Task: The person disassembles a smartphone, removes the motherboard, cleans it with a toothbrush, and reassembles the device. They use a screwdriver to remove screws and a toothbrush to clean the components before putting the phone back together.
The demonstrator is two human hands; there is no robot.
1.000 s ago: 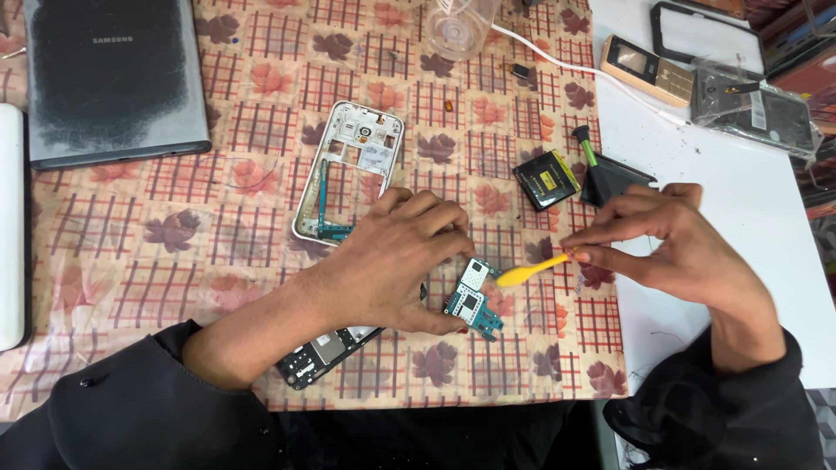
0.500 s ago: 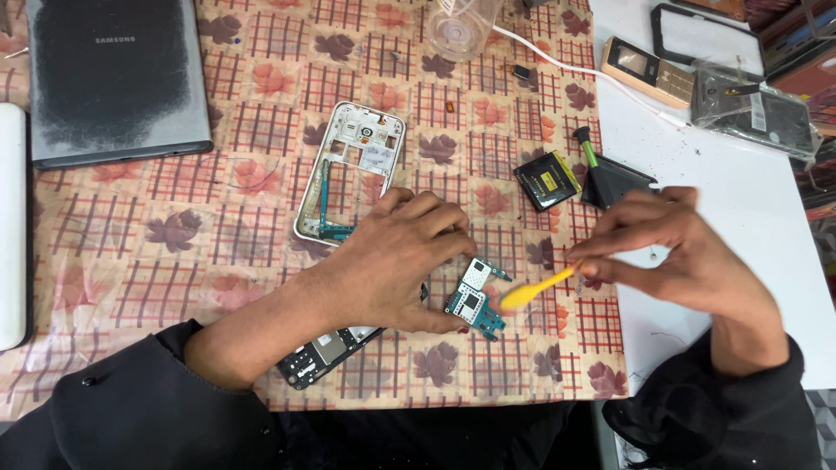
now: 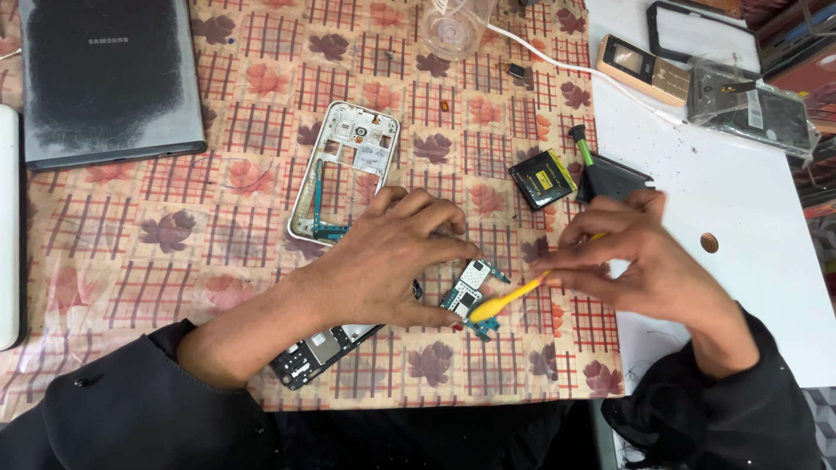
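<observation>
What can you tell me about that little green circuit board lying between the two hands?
The circuit board is small and teal-green, irregular in outline, with silvery metal shields on its upper face. It lies flat on the leaf-patterned tablecloth, bare, outside any casing. The left hand arches beside it, fingertips at its edge. The yellow pry tool, held in the right hand, has its tip on the board.

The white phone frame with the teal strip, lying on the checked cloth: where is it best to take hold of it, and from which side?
Probably by the two long side rails of the white plastic phone frame, near its upper end, coming from above. It lies flat with open windows, so the thin rails offer firm edges. Its lower end sits close to the left hand, so the upper end is freer.
</observation>
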